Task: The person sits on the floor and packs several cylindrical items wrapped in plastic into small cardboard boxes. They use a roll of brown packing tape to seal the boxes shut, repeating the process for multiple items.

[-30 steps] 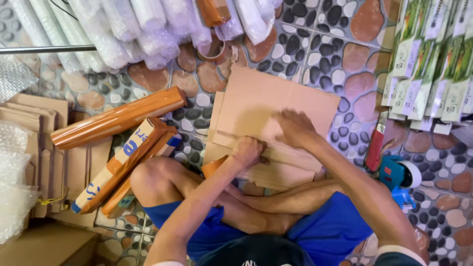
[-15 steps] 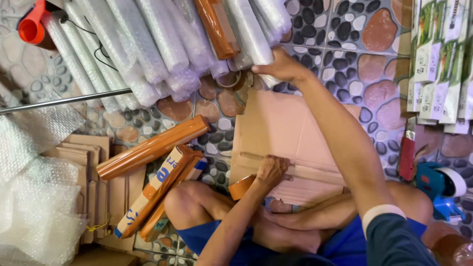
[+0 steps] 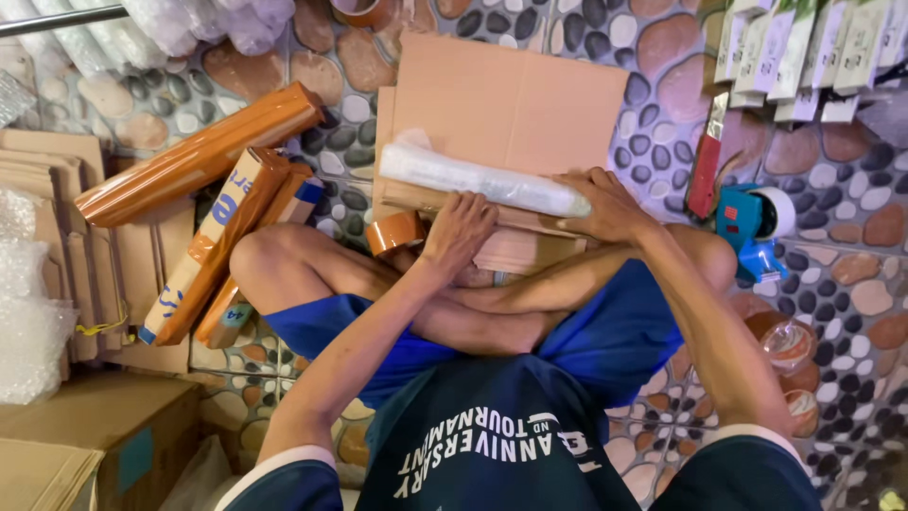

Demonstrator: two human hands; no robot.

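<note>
Head view, looking down at a person seated cross-legged on a pebble-pattern tiled floor (image 3: 662, 57).

Bubble-wrapped tube (image 3: 482, 180): long, whitish, lying crosswise on a flattened cardboard sheet (image 3: 511, 95) in front of the knees, at the sheet's near edge.

Left hand (image 3: 461, 227): palm down, fingers curled over the near side of the tube towards its left half, pressing onto the cardboard fold beneath. Grip narrow, closed on tube and cardboard edge together.

Right hand (image 3: 605, 203): laid over the tube's right end, fingers spread and bent around it. Grip closed on the tube.

Roll of brown packing tape (image 3: 394, 232): just beside the left hand, touching the cardboard's near-left corner.

Surroundings:
- Long orange-brown wrapped boxes (image 3: 203, 156), stacked at a slant to the left of the left knee.
- Blue tape dispenser (image 3: 752, 227) on the floor to the right, near the right forearm; red-handled tool (image 3: 705, 166) just beside it.
- Clear tape rolls (image 3: 790, 345) lower right, by the right elbow.
- Bubble wrap (image 3: 28, 312) and folded cartons (image 3: 57, 170) at far left.
- Row of green-and-white packets (image 3: 813, 47) upper right.
</note>
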